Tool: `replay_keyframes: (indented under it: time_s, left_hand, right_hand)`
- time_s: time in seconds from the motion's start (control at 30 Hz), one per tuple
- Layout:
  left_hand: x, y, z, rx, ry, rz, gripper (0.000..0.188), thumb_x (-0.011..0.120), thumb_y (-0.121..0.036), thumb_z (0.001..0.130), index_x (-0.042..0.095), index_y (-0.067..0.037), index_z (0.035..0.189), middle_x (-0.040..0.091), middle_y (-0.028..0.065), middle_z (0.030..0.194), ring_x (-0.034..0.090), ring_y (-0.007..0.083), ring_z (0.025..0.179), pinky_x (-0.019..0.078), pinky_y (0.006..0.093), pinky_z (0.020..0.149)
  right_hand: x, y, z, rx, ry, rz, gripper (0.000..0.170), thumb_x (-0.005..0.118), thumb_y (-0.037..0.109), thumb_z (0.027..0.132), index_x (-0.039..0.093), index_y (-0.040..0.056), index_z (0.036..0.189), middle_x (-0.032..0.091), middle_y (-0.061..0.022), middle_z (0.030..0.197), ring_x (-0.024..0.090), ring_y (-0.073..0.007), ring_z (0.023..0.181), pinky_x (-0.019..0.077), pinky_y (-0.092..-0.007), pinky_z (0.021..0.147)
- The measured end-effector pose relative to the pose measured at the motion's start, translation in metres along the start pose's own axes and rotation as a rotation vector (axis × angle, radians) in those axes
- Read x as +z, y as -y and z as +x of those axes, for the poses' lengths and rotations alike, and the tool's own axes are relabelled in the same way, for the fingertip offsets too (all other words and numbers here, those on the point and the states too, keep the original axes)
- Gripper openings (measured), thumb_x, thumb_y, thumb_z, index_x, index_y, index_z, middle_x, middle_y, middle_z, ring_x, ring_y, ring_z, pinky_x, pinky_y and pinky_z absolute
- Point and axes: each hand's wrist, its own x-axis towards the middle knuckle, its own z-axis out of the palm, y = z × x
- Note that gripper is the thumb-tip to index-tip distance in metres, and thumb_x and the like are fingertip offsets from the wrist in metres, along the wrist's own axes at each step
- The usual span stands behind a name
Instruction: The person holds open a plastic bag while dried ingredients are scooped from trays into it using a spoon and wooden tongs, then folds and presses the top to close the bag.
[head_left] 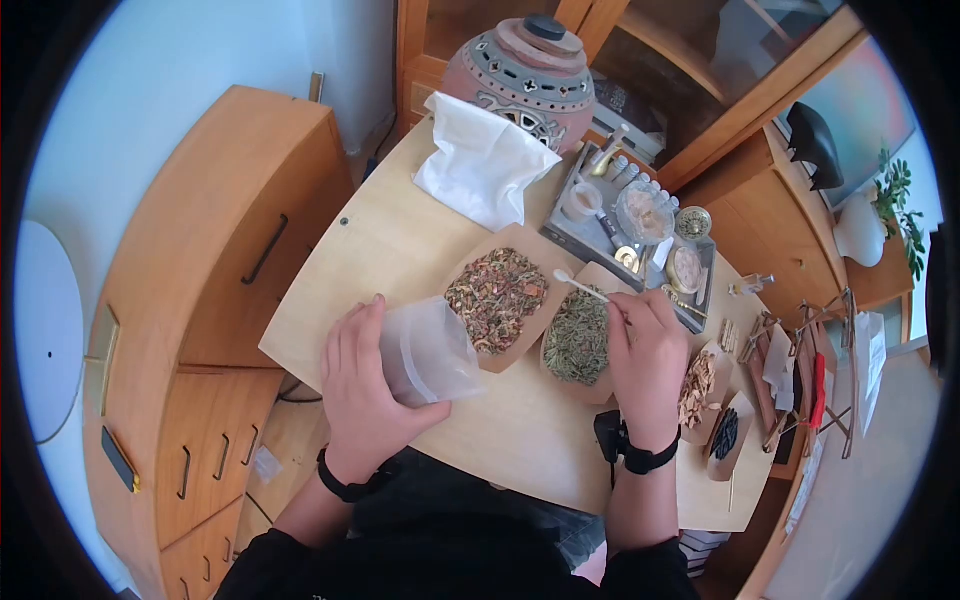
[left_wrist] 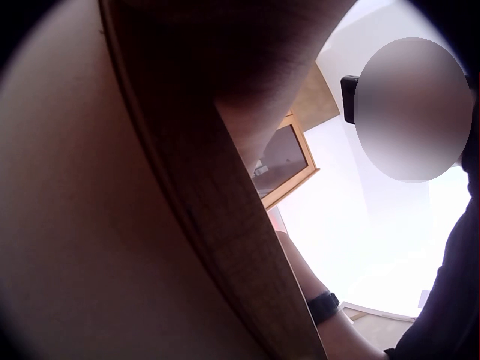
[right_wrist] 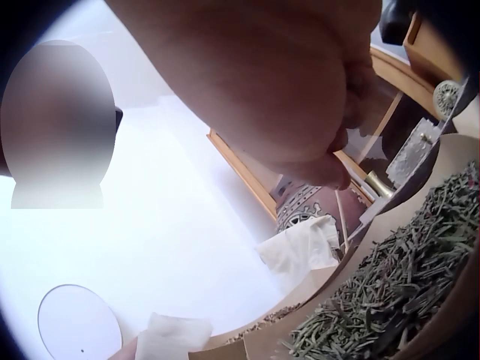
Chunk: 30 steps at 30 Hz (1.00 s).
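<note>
In the head view my left hand [head_left: 360, 390] grips a translucent pouch [head_left: 430, 350] with a pale band across it, fingers on its far side and thumb along its near edge. My right hand [head_left: 648, 350] pinches the handle of a small white spoon [head_left: 582, 286], its bowl pointing away to the left. Below the spoon is a paper tray [head_left: 548, 362] of chopped dried green herb [head_left: 577, 338]. To its left, another paper tray [head_left: 535, 245] holds a mixed dried blend [head_left: 497, 298]. In the right wrist view, the green herb [right_wrist: 390, 270] lies close below the hand.
A grey tray [head_left: 578, 247] with jars and vials stands at the back right. A white bag [head_left: 485, 165] lies near the patterned pot [head_left: 525, 80]. Boats of wood chips [head_left: 697, 388] and dark sticks [head_left: 726, 434] sit right of my right hand, before a wooden rack [head_left: 800, 380].
</note>
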Motion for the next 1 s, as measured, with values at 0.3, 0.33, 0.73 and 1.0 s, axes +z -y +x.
replay_keyframes:
  time_s: [0.3,0.33,0.73,1.0]
  left_hand:
    - [-0.001,-0.001,-0.002,-0.008,0.008,0.015,0.124,0.099,-0.033,0.064,0.041,-0.003,0.169,0.06,0.0225,0.15,0.056,0.0454,0.141,0.0438,0.0585,0.12]
    - [0.0,-0.002,-0.002,-0.012,0.002,0.016,0.124,0.099,-0.034,0.064,0.041,-0.003,0.17,0.06,0.0224,0.15,0.056,0.0451,0.141,0.0437,0.0582,0.12]
    - [0.003,-0.003,-0.005,0.015,-0.047,0.031,0.123,0.099,-0.027,0.067,0.038,-0.003,0.172,0.065,0.0176,0.148,0.06,0.0402,0.137,0.0466,0.0541,0.118]
    - [0.007,-0.001,-0.005,-0.018,-0.046,0.07,0.13,0.099,-0.037,0.068,0.034,-0.005,0.175,0.062,0.0192,0.151,0.056,0.042,0.141,0.0446,0.0543,0.119]
  right_hand:
    - [0.016,0.002,-0.003,0.107,0.239,0.335,0.014,0.078,0.012,0.101,0.082,-0.0007,0.104,0.074,-0.0196,0.1,0.074,-0.0421,0.092,0.0576,-0.0493,0.084]
    - [0.017,0.004,-0.004,0.104,0.231,0.345,0.014,0.078,0.012,0.101,0.082,-0.0007,0.104,0.074,-0.0196,0.1,0.074,-0.0421,0.092,0.0576,-0.0493,0.084]
    - [0.019,0.01,-0.018,-0.042,0.224,0.287,0.016,0.077,0.016,0.101,0.085,0.0024,0.105,0.074,-0.0174,0.107,0.074,-0.0419,0.099,0.0594,-0.0505,0.089]
    - [0.021,0.009,-0.023,0.007,0.23,0.415,0.017,0.077,0.015,0.102,0.084,0.0012,0.107,0.072,-0.0192,0.101,0.073,-0.0422,0.098,0.0579,-0.05,0.087]
